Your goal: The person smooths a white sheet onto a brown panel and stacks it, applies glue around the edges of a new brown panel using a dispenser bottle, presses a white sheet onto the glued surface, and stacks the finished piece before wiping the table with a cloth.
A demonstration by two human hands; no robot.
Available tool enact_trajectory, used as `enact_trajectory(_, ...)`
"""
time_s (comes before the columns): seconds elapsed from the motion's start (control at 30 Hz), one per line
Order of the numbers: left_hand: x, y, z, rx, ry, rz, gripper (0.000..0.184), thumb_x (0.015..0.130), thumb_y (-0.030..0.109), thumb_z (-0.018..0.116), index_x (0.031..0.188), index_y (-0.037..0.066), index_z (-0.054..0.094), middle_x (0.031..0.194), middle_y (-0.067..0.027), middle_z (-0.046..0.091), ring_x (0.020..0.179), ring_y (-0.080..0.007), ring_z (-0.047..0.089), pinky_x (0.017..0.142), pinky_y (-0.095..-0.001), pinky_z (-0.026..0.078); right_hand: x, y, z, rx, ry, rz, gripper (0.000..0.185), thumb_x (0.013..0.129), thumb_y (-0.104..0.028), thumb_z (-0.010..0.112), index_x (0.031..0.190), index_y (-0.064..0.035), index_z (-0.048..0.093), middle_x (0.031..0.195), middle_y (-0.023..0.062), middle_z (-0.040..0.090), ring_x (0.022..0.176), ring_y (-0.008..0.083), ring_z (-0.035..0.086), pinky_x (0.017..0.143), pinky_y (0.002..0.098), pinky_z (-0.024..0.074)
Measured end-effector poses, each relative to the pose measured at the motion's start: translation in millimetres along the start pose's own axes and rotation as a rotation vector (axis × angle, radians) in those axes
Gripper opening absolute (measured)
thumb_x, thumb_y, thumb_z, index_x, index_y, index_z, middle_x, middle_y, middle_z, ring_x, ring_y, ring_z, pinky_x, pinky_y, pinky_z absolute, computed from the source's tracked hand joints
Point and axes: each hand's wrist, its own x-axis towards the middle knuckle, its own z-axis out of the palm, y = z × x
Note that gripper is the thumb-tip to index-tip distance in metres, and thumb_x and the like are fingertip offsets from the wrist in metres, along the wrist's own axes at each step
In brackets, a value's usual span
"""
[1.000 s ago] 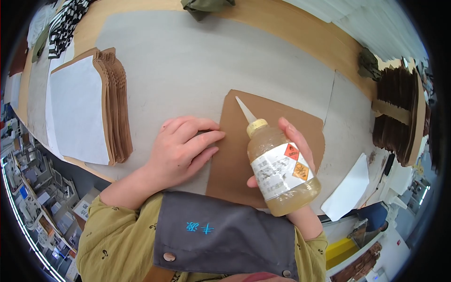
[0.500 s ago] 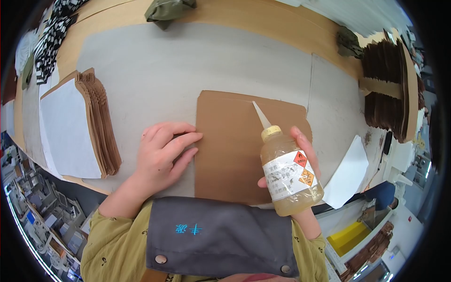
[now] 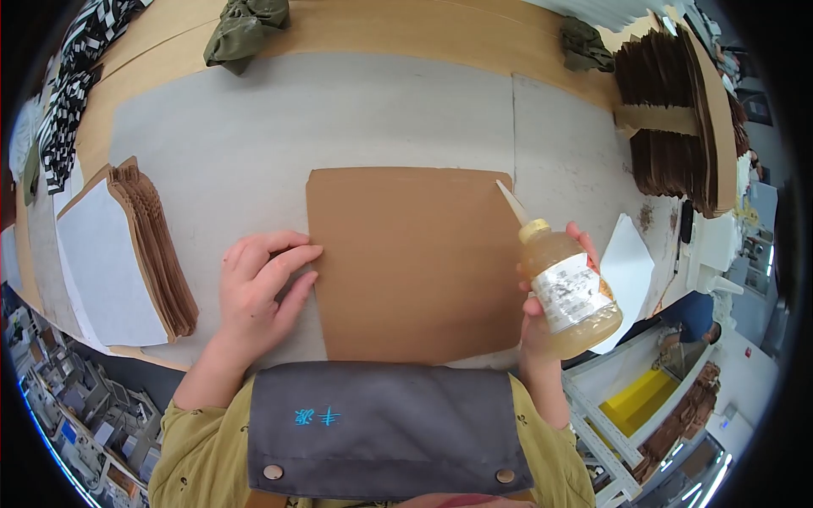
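Observation:
A brown sheet [image 3: 406, 271] lies flat on the grey table surface in front of me. My left hand [image 3: 267, 288] rests at its left edge, fingers apart and fingertips touching the edge. My right hand [image 3: 542, 326] is wrapped round a clear bottle [image 3: 569, 292] of yellowish liquid with a white label and a yellow cap. The bottle is tilted, and its long pale nozzle [image 3: 511, 201] points at the sheet's upper right corner. A thin line runs along the sheet's top edge.
A stack of brown pieces topped with a white sheet [image 3: 110, 262] lies at the left. Dark brown pieces [image 3: 665, 118] are bundled at the right, near a white piece [image 3: 622, 271]. Olive cloths [image 3: 246, 32] and striped fabric [image 3: 72, 102] lie farther back. Another person [image 3: 690, 339] shows at lower right.
The bottle in my right hand has moved rightward along the sheet's top edge to the right corner. My left hand stays at the left edge. The camera view has shifted and turned.

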Motion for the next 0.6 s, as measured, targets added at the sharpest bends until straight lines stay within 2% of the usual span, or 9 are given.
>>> enact_trajectory(0.07, 0.3, 0.7, -0.5, 0.001, 0.0, -0.006, 0.03, 0.077, 0.006, 0.077, 0.107, 0.011, 0.072, 0.11, -0.0013, 0.068, 0.098, -0.0218, 0.062, 0.087, -0.0355, 0.043, 4.9, -18.8, 10.8, 0.266, 0.121, 0.248, 0.121, 0.056, -0.06, 0.093, 0.145, 0.0015, 0.041, 0.146, 0.0133, 0.052, 0.095, 0.0219, 0.071, 0.07, 0.023, 0.0595)
enact_trajectory(0.1, 0.9, 1.6, -1.6, 0.004, -0.007, -0.004, 0.03, 0.077, 0.006, 0.077, 0.107, 0.012, 0.072, 0.11, -0.0011, 0.068, 0.098, -0.0215, 0.062, 0.087, -0.0357, 0.043, 6.3, -21.4, 12.8, 0.268, 0.115, 0.248, 0.121, 0.056, -0.06, 0.093, 0.145, 0.0015, 0.041, 0.146, 0.0133, 0.052, 0.095, 0.0219, 0.071, 0.07, 0.023, 0.0595)
enact_trajectory(0.17, 0.4, 2.1, -4.0, 0.021, -0.007, -0.02, 0.03, 0.078, 0.007, 0.077, 0.107, 0.012, 0.072, 0.11, -0.001, 0.068, 0.098, -0.0213, 0.062, 0.087, -0.0359, 0.043, 9.3, -23.6, 19.4, 0.407, 0.153, 0.351, 0.124, 0.053, -0.061, 0.093, 0.147, 0.0008, 0.039, 0.147, 0.0131, 0.051, 0.083, 0.0203, 0.072, 0.062, 0.0215, 0.0585)
enact_trajectory(0.23, 1.3, 1.5, -5.7, 0.01, -0.038, -0.001, 0.032, 0.077, 0.004, 0.077, 0.108, 0.01, 0.073, 0.112, -0.0048, 0.068, 0.099, -0.0237, 0.063, 0.089, -0.037, 0.044, 10.3, -23.6, 26.8, 0.485, 0.106, 0.4, 0.125, 0.053, -0.059, 0.094, 0.148, 0.0001, 0.038, 0.149, 0.0124, 0.05, 0.085, 0.0206, 0.073, 0.061, 0.0216, 0.0588)
enact_trajectory(0.37, -0.2, -0.5, -7.0, 0.006, -0.035, -0.021, 0.033, 0.077, 0.005, 0.078, 0.109, 0.011, 0.072, 0.112, -0.0028, 0.068, 0.099, -0.0225, 0.063, 0.088, -0.0367, 0.044, 16.8, -32.4, 48.5, 0.563, -0.034, 0.5, 0.127, 0.051, -0.059, 0.094, 0.149, -0.0024, 0.036, 0.15, 0.0109, 0.048, 0.086, 0.0208, 0.073, 0.059, 0.0224, 0.0599)
enact_trajectory(0.43, -1.6, -1.8, -7.1, 0.007, -0.035, -0.005, 0.028, 0.081, 0.012, 0.077, 0.109, 0.015, 0.071, 0.112, 0.0021, 0.067, 0.1, -0.0201, 0.062, 0.088, -0.0359, 0.044, 19.5, -34.7, 57.0, 0.551, -0.093, 0.498, 0.128, 0.049, -0.06, 0.093, 0.149, -0.0029, 0.036, 0.15, 0.0105, 0.048, 0.086, 0.0208, 0.073, 0.059, 0.0224, 0.06)
enact_trajectory(0.5, -3.4, -4.0, -6.3, 0.007, -0.017, -0.002, 0.031, 0.079, 0.01, 0.078, 0.109, 0.014, 0.071, 0.113, 0.0006, 0.067, 0.099, -0.0205, 0.062, 0.088, -0.0361, 0.044, 21.2, -35.9, 68.5, 0.547, -0.156, 0.496, 0.13, 0.048, -0.061, 0.093, 0.149, -0.0034, 0.036, 0.149, 0.0101, 0.048, 0.086, 0.0208, 0.073, 0.059, 0.0224, 0.0601)
enact_trajectory(0.6, -5.3, -5.5, -6.3, -0.008, -0.008, 0.006, 0.035, 0.077, 0.008, 0.079, 0.111, 0.014, 0.071, 0.115, -0.0006, 0.067, 0.1, -0.0206, 0.063, 0.087, -0.0361, 0.044, 21.0, -38.7, 81.4, 0.555, -0.221, 0.443, 0.13, 0.052, -0.06, 0.094, 0.152, -0.0026, 0.034, 0.152, 0.0124, 0.046, 0.084, 0.018, 0.072, 0.059, 0.0204, 0.0593)
